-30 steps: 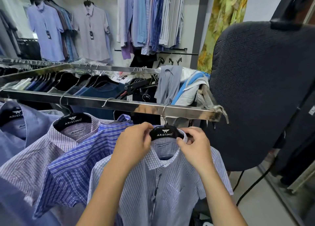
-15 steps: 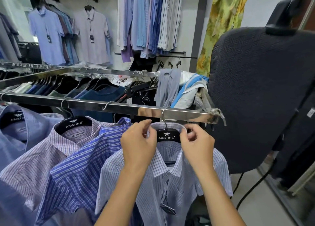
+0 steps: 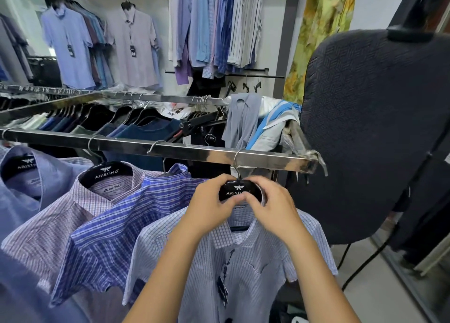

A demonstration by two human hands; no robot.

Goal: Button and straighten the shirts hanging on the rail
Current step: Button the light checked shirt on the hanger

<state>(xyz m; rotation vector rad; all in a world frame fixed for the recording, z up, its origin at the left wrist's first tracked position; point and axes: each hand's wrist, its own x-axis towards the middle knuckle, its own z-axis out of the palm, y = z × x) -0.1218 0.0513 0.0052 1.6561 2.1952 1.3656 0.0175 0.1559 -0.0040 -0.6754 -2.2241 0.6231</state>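
Observation:
A pale blue checked shirt [image 3: 246, 264] hangs on a black hanger [image 3: 237, 190] at the right end of the steel rail [image 3: 151, 147]. My left hand [image 3: 209, 207] and my right hand [image 3: 270, 205] meet at its neck, just under the hanger, and pinch the collar together there. The top button is hidden behind my fingers. A dark tag [image 3: 222, 289] dangles down the shirt's front. To the left on the same rail hang a blue striped shirt [image 3: 117, 227], a purple checked shirt [image 3: 53, 225] and a plain blue shirt [image 3: 22, 193].
A dark padded board [image 3: 375, 132] stands close on the right of the rail's end. Grey and blue clothes [image 3: 258, 125] are piled behind the rail. A second rail [image 3: 117, 96] of dark garments runs further back, and shirts [image 3: 134, 47] hang on the far wall.
My two hands have come together at the collar, below the hanger's label. The shirt's front hangs flatter and its tag shows lower down.

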